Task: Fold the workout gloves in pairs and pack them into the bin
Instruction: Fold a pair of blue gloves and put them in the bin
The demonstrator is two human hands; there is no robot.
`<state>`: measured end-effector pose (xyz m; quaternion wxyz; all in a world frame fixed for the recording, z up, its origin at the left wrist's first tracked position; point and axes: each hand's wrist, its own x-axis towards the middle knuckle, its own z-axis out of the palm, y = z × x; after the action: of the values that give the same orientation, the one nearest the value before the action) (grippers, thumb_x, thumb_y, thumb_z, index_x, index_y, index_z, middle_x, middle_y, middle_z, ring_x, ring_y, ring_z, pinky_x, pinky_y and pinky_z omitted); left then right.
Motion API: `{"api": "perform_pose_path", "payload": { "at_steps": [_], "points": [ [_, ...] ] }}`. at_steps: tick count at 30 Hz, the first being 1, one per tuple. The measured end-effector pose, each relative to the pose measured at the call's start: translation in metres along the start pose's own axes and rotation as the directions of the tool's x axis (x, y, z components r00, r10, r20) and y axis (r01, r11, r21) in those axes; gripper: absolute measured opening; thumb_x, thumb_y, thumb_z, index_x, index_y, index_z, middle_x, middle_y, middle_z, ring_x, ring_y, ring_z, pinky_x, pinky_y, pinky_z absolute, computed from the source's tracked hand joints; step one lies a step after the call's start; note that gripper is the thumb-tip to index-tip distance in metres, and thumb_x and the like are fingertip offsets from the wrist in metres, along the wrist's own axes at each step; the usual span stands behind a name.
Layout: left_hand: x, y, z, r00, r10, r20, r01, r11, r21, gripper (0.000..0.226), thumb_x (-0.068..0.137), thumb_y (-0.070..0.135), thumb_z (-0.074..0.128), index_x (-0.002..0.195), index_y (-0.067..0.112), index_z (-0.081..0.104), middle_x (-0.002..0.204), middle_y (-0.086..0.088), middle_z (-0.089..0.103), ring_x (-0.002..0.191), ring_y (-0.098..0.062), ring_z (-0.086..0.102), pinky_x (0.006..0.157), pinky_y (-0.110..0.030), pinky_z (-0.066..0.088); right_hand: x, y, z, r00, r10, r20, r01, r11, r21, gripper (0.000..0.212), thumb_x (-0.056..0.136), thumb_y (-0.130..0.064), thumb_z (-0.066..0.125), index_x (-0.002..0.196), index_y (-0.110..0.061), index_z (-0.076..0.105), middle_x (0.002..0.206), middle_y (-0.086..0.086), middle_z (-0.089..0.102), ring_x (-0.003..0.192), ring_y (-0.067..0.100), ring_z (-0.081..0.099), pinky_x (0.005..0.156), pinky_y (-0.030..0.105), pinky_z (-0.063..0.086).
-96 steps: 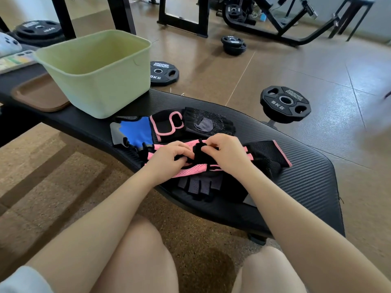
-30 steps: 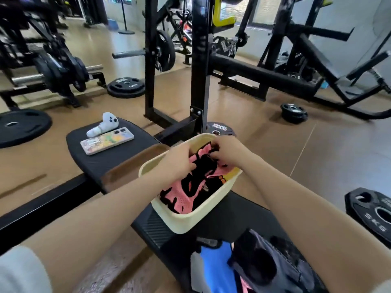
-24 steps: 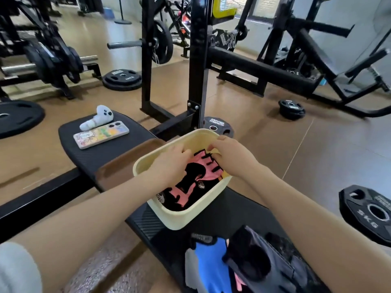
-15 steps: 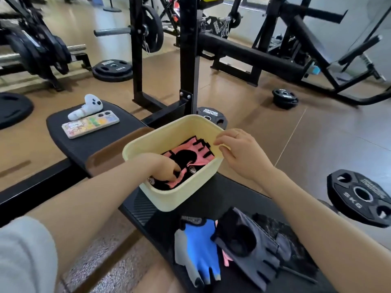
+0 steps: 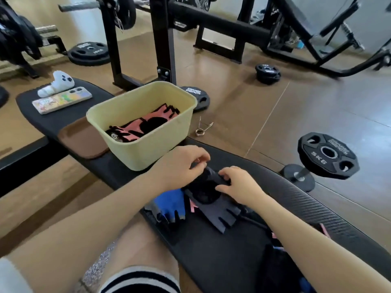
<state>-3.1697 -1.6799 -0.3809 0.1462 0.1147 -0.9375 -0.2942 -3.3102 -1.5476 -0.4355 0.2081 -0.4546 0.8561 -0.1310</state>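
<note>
Fingers of the left hand (image 5: 179, 166) are curled, the thumb and forefinger pinched together on the upper edge of the dark grey glove (image 5: 213, 201) that lies on the black bench pad (image 5: 317, 210). The right hand (image 5: 239, 185) rests on the same glove from the other side, its fingers (image 5: 224, 175) bent down onto the cuff end and the thumb tucked along the cloth; whether it grips or only presses the glove cannot be told through the blur. The glove's finger stubs point toward the person, and its cuff end lies under the two hands.

Just to the left of the grey glove, touching it, lies a blue glove (image 5: 169, 205), partly under the left forearm. A bit of pink cloth (image 5: 192, 207) shows between the two. More dark cloth with pink and blue edges (image 5: 277, 246) lies farther along the pad under the right forearm, too hidden to make out.

The pale yellow bin (image 5: 148, 144) stands on the bench just beyond the left hand, and a folded pink and black pair of gloves (image 5: 146, 125) lies flat on its bottom. Beside the bin is a brown tray (image 5: 80, 140), and beyond that a phone (image 5: 61, 100) and a white controller (image 5: 57, 83), touching. A weight plate (image 5: 328, 155) stands on the floor to the right.
</note>
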Motion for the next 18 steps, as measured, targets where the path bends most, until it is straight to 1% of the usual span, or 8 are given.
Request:
{"api": "perform_pose_path", "payload": {
  "at_steps": [2,4,8,9,11,13,14,18],
  "points": [
    [-0.004,0.002,0.016,0.992,-0.124,0.026,0.125,0.991,-0.041,0.020,0.087,0.015,0.054,0.106,0.014,0.062,0.097,-0.001,0.065,0.085,-0.011,0.057,0.082,-0.028,0.048,-0.008,0.004,-0.001,0.998,0.007,-0.059,-0.001,0.996,0.091,0.018,0.083,-0.025,0.064,0.098,-0.016,0.060,0.083,-0.004,0.054,0.084,0.020,0.053,0.069,0.026,0.036],
    [-0.006,0.004,0.028,0.974,-0.228,0.008,0.228,0.969,-0.098,0.025,0.087,0.014,0.056,0.112,0.014,0.059,0.106,-0.002,0.062,0.096,-0.014,0.057,0.090,-0.031,0.046,-0.017,0.007,-0.009,0.988,0.031,-0.150,0.011,0.962,0.272,0.005,0.083,-0.020,0.063,0.085,-0.019,0.058,0.076,-0.006,0.054,0.079,0.016,0.052,0.068,0.027,0.037],
    [-0.003,0.013,0.047,0.904,-0.423,-0.065,0.396,0.884,-0.247,0.054,0.087,0.029,0.059,0.134,0.012,0.038,0.136,-0.007,0.042,0.127,-0.019,0.039,0.107,-0.033,0.032,-0.042,0.013,-0.031,0.980,0.108,-0.169,0.067,0.618,0.783,0.014,0.087,-0.010,0.058,0.080,-0.022,0.060,0.081,0.001,0.064,0.079,0.018,0.060,0.079,0.040,0.051],
    [0.000,0.021,0.050,0.874,-0.485,-0.028,0.443,0.820,-0.363,0.060,0.086,0.034,0.059,0.136,0.013,0.034,0.138,-0.004,0.040,0.128,-0.017,0.037,0.108,-0.033,0.030,-0.049,0.014,-0.037,0.981,0.106,-0.161,0.083,0.517,0.852,0.016,0.088,-0.006,0.056,0.082,-0.020,0.059,0.082,0.003,0.064,0.080,0.019,0.061,0.079,0.040,0.052],
    [0.009,0.037,0.056,0.801,-0.577,0.160,0.538,0.578,-0.614,0.062,0.083,0.047,0.057,0.133,0.015,0.039,0.132,0.005,0.045,0.123,-0.013,0.043,0.107,-0.032,0.031,-0.062,0.019,-0.046,0.989,0.074,-0.130,0.100,0.320,0.942,0.016,0.090,0.000,0.051,0.090,-0.014,0.058,0.087,0.006,0.065,0.082,0.021,0.063,0.078,0.036,0.054],
    [0.014,0.052,0.063,0.788,-0.510,0.346,0.553,0.339,-0.761,0.041,0.088,0.044,0.052,0.115,0.013,0.055,0.120,-0.001,0.061,0.108,-0.014,0.058,0.100,-0.035,0.041,-0.075,0.026,-0.051,0.997,0.003,-0.082,0.080,0.206,0.975,0.021,0.089,0.004,0.049,0.104,-0.008,0.057,0.097,0.007,0.066,0.089,0.022,0.064,0.083,0.036,0.056],
    [0.014,0.060,0.067,0.817,-0.452,0.358,0.518,0.301,-0.801,0.029,0.092,0.034,0.049,0.108,0.012,0.059,0.113,-0.007,0.065,0.103,-0.018,0.062,0.096,-0.037,0.045,-0.082,0.030,-0.052,0.999,-0.027,-0.045,0.050,0.213,0.976,0.026,0.089,0.004,0.049,0.111,-0.006,0.056,0.101,0.007,0.066,0.094,0.022,0.064,0.085,0.038,0.055],
    [0.013,0.081,0.084,0.910,-0.358,0.210,0.374,0.491,-0.787,0.018,0.091,0.009,0.051,0.101,0.018,0.062,0.106,-0.007,0.067,0.097,-0.020,0.064,0.091,-0.036,0.050,-0.113,0.055,-0.055,0.997,-0.013,0.073,-0.055,0.529,0.847,0.025,0.086,-0.001,0.058,0.110,-0.010,0.060,0.102,0.002,0.068,0.094,0.015,0.064,0.084,0.033,0.055]
  ]
}}
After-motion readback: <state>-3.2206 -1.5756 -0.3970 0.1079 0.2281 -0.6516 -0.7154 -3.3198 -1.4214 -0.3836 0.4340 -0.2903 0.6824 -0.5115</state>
